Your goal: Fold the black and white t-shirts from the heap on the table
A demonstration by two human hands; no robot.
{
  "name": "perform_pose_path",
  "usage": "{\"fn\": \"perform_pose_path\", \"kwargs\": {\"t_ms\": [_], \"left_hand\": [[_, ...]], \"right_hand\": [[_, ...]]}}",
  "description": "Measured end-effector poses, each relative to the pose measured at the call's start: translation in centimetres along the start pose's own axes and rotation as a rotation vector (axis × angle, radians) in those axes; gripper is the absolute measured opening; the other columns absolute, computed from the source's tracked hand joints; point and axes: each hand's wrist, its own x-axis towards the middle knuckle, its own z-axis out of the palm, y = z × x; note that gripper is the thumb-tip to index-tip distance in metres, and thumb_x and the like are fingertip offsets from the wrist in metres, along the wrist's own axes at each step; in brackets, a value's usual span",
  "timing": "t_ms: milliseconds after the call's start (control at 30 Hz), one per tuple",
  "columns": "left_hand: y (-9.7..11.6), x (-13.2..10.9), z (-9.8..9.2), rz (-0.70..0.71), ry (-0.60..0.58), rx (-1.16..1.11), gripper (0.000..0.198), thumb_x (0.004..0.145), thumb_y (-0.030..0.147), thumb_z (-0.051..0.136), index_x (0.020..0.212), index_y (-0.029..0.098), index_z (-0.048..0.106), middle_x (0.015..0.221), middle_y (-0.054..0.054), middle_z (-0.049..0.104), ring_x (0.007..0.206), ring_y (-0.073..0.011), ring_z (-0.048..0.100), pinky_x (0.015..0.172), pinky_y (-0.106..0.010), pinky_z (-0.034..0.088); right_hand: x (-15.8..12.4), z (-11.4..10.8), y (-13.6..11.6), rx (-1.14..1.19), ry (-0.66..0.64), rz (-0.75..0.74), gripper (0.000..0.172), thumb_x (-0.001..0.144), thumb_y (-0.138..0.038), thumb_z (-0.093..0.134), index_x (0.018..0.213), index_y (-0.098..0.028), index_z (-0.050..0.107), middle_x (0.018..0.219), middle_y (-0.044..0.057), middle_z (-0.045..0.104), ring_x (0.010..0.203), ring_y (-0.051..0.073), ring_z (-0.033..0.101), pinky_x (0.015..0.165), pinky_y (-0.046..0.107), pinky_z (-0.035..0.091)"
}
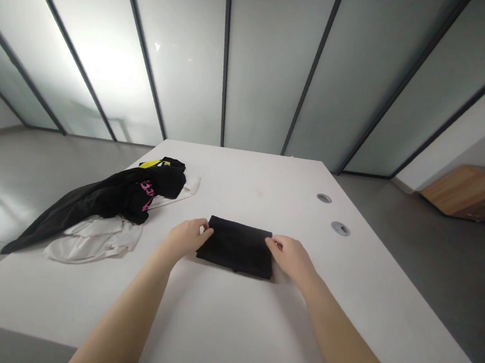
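A black garment folded into a compact rectangle lies flat on the white table in front of me. My left hand pinches its left edge near the far corner, thumb on top. At the far right corner my right hand grips the cloth between thumb and fingers. Both hands are closed on the fabric, and the fingertips beneath it are partly hidden. What kind of garment it is cannot be told from the folded shape.
To the left lies a loose heap of black clothing with pink and yellow prints, over white garments; one black end hangs past the table's edge. Two round grommets sit at the right. Frosted glass panels stand behind; a wooden cabinet is far right.
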Motion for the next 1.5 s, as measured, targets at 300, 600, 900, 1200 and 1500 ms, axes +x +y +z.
{"fn": "perform_pose_path", "kwargs": {"t_ms": [300,600,900,1200,1500], "left_hand": [[2.5,0.7,5.8,0.550,0.347,0.088,0.036,0.107,0.024,0.045,0.133,0.023,0.071,0.133,-0.009,0.074,0.131,-0.0248,0.063,0.113,-0.042,0.048],[1.3,2.7,8.6,0.358,0.220,0.240,0.057,0.109,0.040,0.040,0.160,0.016,0.049,0.166,-0.013,0.049,0.160,-0.0341,0.032,0.127,-0.056,0.035],[1.7,3.1,9.1,0.246,0.288,0.245,0.057,0.108,0.035,0.038,0.158,0.008,0.050,0.163,-0.019,0.050,0.157,-0.0332,0.039,0.124,-0.053,0.040],[3.9,1.9,8.1,0.299,0.365,0.302,0.053,0.109,0.028,0.035,0.157,0.017,0.054,0.165,-0.011,0.050,0.160,-0.0331,0.032,0.129,-0.057,0.030],[1.4,3.0,9.2,0.325,0.260,0.266,0.056,0.107,0.027,0.038,0.159,0.011,0.050,0.165,-0.018,0.049,0.160,-0.0340,0.032,0.125,-0.054,0.037]], "right_hand": [[-1.4,6.8,-4.1,-0.170,-0.144,-0.292,0.070,0.106,-0.046,0.043,0.165,-0.008,0.040,0.173,0.020,0.033,0.161,0.038,0.028,0.129,0.055,0.029],[-0.9,6.5,-3.4,-0.263,-0.207,-0.132,0.071,0.111,-0.057,0.028,0.169,-0.017,0.035,0.177,0.012,0.021,0.165,0.036,0.015,0.133,0.054,0.018],[1.2,5.9,-2.3,-0.383,-0.214,-0.046,0.073,0.109,-0.050,0.035,0.171,-0.012,0.028,0.178,0.013,0.018,0.164,0.039,0.016,0.130,0.056,0.022],[3.3,7.4,-6.1,-0.392,0.046,-0.119,0.059,0.110,-0.032,0.032,0.164,-0.014,0.044,0.175,0.014,0.032,0.161,0.042,0.025,0.127,0.058,0.023],[3.5,9.3,-5.2,-0.303,-0.053,-0.085,0.066,0.112,-0.051,0.026,0.168,-0.018,0.038,0.177,0.014,0.027,0.163,0.037,0.021,0.129,0.055,0.021]]}}
